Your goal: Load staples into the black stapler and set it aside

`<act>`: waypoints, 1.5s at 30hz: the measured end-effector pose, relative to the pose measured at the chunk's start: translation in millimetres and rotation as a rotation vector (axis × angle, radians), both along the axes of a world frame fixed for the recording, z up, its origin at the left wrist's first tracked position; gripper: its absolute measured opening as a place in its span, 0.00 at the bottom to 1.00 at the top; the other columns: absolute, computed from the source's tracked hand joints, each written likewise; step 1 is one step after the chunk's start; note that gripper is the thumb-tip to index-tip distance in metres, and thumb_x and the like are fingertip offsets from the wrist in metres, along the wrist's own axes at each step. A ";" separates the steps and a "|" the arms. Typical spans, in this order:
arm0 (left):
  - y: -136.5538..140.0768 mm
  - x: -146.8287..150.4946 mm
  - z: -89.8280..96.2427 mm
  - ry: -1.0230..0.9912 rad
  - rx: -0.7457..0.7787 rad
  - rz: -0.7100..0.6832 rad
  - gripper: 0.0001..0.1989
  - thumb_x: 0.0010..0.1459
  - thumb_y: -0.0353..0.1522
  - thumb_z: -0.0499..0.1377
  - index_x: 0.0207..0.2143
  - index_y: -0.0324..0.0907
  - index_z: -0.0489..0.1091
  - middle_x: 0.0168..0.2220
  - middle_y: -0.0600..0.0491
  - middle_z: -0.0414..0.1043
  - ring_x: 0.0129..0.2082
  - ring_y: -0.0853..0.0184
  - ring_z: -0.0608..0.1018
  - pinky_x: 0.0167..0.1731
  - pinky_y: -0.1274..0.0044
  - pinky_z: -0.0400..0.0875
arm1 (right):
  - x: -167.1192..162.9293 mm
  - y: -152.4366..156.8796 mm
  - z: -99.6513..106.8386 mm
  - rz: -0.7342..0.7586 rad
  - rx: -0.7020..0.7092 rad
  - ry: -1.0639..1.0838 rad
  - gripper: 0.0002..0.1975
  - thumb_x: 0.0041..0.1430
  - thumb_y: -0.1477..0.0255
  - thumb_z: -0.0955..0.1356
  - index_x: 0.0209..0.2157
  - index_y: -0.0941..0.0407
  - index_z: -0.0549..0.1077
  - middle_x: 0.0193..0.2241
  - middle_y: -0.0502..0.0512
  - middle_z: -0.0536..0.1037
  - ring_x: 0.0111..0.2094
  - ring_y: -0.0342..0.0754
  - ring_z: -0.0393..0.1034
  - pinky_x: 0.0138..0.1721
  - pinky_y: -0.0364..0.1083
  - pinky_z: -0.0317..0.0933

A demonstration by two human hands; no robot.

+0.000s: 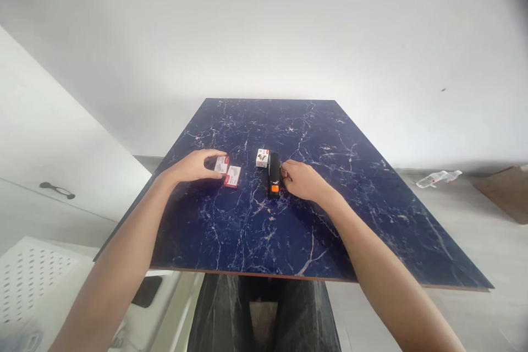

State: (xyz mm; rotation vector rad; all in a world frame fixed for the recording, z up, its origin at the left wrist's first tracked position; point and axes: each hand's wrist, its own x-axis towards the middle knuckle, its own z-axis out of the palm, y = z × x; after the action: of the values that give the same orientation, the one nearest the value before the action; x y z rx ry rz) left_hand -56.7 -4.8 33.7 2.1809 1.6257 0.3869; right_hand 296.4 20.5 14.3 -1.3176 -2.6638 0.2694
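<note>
Two small red and white boxes lie side by side on the dark blue marbled table, left of its middle. My left hand [198, 165] has its thumb and index finger on opposite edges of the farther box [221, 164]. The nearer box [233, 176] lies just right of the thumb tip. A black stapler [274, 170] with an orange patch lies lengthwise near the middle. At its right side rests my right hand [303, 179], fingers curled in, knuckles close to or touching the stapler. Left of the stapler is a small white box with a dark picture [262, 158].
The blue marbled table [264, 242] reaches toward a white wall. A white cabinet with a dark handle [58, 191] stands at left, above a perforated white panel [31, 280]. On the floor at right lie a clear plastic bottle [438, 179] and a brown cardboard box [505, 192].
</note>
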 end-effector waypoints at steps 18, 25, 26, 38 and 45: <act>-25.4 103.8 -23.9 -0.061 0.041 -0.196 0.47 0.52 0.49 0.68 0.71 0.54 0.54 0.56 0.45 0.70 0.52 0.49 0.74 0.48 0.63 0.70 | -2.3 -2.8 2.0 0.028 0.023 -0.033 0.07 0.61 0.78 0.62 0.37 0.57 0.71 0.39 0.58 0.74 0.34 0.49 0.72 0.33 0.46 0.55; -26.5 116.2 -30.1 -0.083 0.014 -0.217 0.55 0.53 0.50 0.68 0.73 0.56 0.39 0.58 0.44 0.67 0.53 0.49 0.73 0.47 0.64 0.70 | -4.6 -5.1 1.6 0.001 0.009 -0.084 0.09 0.64 0.77 0.62 0.41 0.59 0.73 0.41 0.61 0.75 0.35 0.51 0.73 0.33 0.46 0.57; -25.6 115.5 -29.9 -0.080 0.016 -0.215 0.55 0.52 0.49 0.68 0.73 0.56 0.38 0.58 0.43 0.67 0.53 0.49 0.73 0.47 0.64 0.70 | -5.1 -5.5 1.7 -0.004 0.008 -0.097 0.09 0.63 0.77 0.62 0.42 0.59 0.73 0.41 0.62 0.75 0.35 0.51 0.73 0.33 0.46 0.57; -23.1 124.6 -32.9 -0.125 0.083 -0.149 0.59 0.51 0.43 0.69 0.74 0.52 0.33 0.56 0.43 0.71 0.52 0.49 0.74 0.49 0.61 0.69 | -14.5 -15.3 0.8 -0.043 0.051 -0.165 0.13 0.62 0.81 0.62 0.46 0.60 0.73 0.45 0.66 0.73 0.40 0.55 0.74 0.37 0.48 0.62; -24.2 122.1 -34.8 -0.131 0.080 -0.188 0.60 0.51 0.44 0.70 0.74 0.52 0.33 0.60 0.44 0.68 0.56 0.48 0.71 0.53 0.59 0.67 | -18.3 -21.8 2.8 -0.066 0.032 -0.191 0.15 0.63 0.82 0.61 0.47 0.61 0.74 0.47 0.69 0.73 0.44 0.57 0.73 0.40 0.48 0.64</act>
State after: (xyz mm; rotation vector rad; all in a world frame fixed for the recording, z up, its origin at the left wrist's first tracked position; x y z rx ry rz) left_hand 65.4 -28.9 -1.1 2.2912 1.3443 0.5350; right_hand 278.2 -1.3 17.1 -1.4877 -2.7574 0.0972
